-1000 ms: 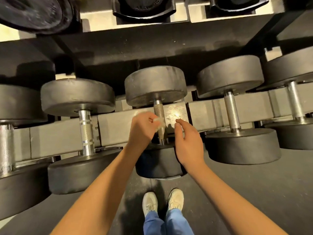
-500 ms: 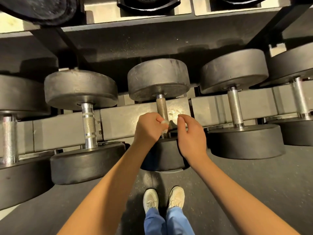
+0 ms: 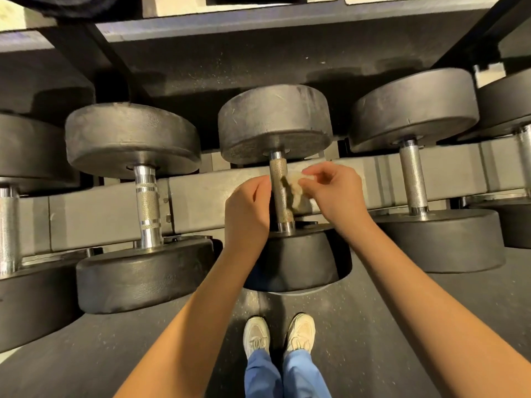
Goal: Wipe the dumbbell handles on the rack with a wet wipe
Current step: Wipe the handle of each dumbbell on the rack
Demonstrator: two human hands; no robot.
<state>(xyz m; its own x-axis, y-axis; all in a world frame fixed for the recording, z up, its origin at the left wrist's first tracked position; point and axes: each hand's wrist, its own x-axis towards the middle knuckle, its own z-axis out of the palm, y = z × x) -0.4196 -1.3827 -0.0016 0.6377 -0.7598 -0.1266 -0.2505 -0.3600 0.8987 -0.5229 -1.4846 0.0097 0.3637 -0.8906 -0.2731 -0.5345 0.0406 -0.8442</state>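
Head cam: both arms reach forward to the middle dumbbell (image 3: 275, 122) on the rack (image 3: 201, 202). Left hand (image 3: 248, 205) is curled tight against the left side of the handle (image 3: 278, 173); can't tell if it holds anything. Right hand (image 3: 339, 193) sits right of the handle, fingertips pinching the wet wipe (image 3: 297, 191). Wipe touches the handle's right side, mid-length. Neighbour dumbbells left (image 3: 146, 196) and right (image 3: 413, 179) are well apart from the hands. White shoes (image 3: 255, 337) on the floor below.

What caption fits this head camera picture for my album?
A wet wipe pinched by the right hand meets the middle dumbbell handle, left hand close beside.
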